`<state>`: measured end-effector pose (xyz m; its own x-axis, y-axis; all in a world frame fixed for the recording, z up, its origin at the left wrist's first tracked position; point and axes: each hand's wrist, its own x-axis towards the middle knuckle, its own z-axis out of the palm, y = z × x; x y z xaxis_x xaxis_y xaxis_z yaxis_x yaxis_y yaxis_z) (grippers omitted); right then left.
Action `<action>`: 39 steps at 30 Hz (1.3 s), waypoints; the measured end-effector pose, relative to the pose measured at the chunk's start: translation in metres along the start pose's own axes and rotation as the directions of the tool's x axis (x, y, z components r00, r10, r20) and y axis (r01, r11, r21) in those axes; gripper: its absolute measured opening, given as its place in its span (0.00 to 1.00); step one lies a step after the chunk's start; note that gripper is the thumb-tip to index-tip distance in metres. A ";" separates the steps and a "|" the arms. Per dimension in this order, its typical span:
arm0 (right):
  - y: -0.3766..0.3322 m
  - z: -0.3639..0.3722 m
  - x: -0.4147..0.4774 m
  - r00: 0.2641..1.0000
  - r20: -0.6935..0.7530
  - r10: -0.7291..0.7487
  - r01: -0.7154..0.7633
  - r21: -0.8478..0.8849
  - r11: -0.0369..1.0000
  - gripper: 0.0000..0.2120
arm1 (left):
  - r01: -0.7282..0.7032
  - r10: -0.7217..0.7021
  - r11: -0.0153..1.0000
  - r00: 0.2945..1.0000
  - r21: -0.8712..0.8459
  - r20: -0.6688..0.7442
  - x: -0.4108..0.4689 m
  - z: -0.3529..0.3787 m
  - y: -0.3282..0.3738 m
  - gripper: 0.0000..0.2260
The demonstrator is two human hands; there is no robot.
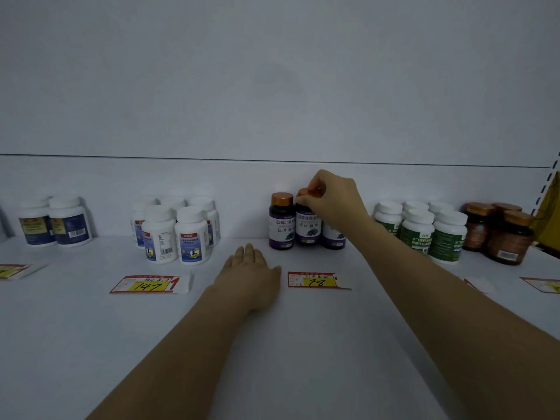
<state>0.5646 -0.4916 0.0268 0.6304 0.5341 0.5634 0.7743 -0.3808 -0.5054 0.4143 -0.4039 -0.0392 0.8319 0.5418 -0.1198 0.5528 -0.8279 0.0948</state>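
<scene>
Three purple-labelled bottles with copper caps stand at the back of a white shelf [303,344]. My right hand [331,197] grips the cap of the middle purple bottle [308,227] from above. The left purple bottle [281,222] stands free beside it. My right wrist partly hides the right purple bottle [333,236]. My left hand [253,272] lies flat on the shelf with straight fingers, in front and left of the bottles, holding nothing.
White bottles with blue labels [178,234] stand left of centre, and two more [57,222] at far left. Green-labelled white bottles [424,231] and brown bottles [500,234] stand at right. Price tags [150,284] [316,280] lie on the shelf front.
</scene>
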 end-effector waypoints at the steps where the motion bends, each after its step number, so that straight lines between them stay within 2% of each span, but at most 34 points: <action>1: 0.004 0.005 -0.002 1.000 -0.014 -0.007 0.006 -0.019 1.000 0.15 | 0.003 -0.003 1.000 1.000 -0.007 0.013 0.000 0.001 0.000 0.29; 5: 0.013 0.016 -0.007 0.994 -0.079 -0.070 0.067 -0.040 0.997 0.16 | 0.002 -0.002 1.000 1.000 -0.016 0.027 0.000 0.003 -0.001 0.29; 8: 0.018 0.019 -0.007 0.977 -0.124 -0.176 0.159 -0.137 0.978 0.16 | 0.004 -0.004 1.000 1.000 -0.015 0.029 0.000 0.002 -0.001 0.29; 13: 0.016 0.018 -0.007 0.968 -0.095 -0.234 0.212 -0.196 0.957 0.14 | 0.009 -0.008 1.000 0.999 -0.015 0.036 0.000 0.002 -0.001 0.29; 17: 0.011 -0.006 -0.003 0.983 -0.110 -0.149 0.129 -0.169 0.977 0.11 | 0.001 -0.001 1.000 0.999 -0.005 0.033 -0.003 0.002 0.000 0.29; 21: 0.024 -0.017 -0.003 0.999 0.033 -0.040 0.050 -0.374 0.926 0.13 | 0.010 -0.010 1.000 1.000 -0.004 0.030 -0.004 0.002 0.000 0.29; 23: 0.028 -0.013 -0.007 0.997 0.074 0.003 0.028 -0.413 0.910 0.13 | 0.010 -0.010 1.000 1.000 -0.004 0.022 -0.005 0.003 0.001 0.29; 29: 0.027 -0.009 -0.007 0.997 0.009 0.075 -0.069 -0.267 0.961 0.11 | -0.002 0.002 1.000 1.000 -0.012 -0.005 -0.007 0.004 0.000 0.29; 34: 0.019 -0.025 -0.005 0.995 -0.092 0.046 -0.058 -0.134 0.989 0.10 | 0.011 -0.012 0.999 1.000 -0.047 -0.010 -0.007 0.002 0.000 0.28; 35: 0.015 -0.032 -0.006 0.993 -0.117 0.016 -0.029 -0.113 0.993 0.10 | 0.008 -0.011 0.998 0.999 -0.061 -0.044 -0.009 0.000 0.001 0.27; 37: 0.002 -0.046 -0.009 0.990 -0.135 -0.041 0.033 -0.063 0.997 0.10 | -0.054 0.022 0.988 0.977 -0.145 -0.210 -0.014 -0.008 0.007 0.22; 39: -0.010 -0.060 -0.016 0.990 -0.126 -0.069 0.073 0.032 0.997 0.08 | -0.197 0.055 0.915 0.926 -0.354 -0.374 -0.021 -0.018 0.017 0.17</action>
<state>0.5504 -0.5413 0.0622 0.5776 0.4595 0.6747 0.8163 -0.3160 -0.4835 0.4075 -0.4268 -0.0174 0.8185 0.5106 0.2634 0.3589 -0.8124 0.4596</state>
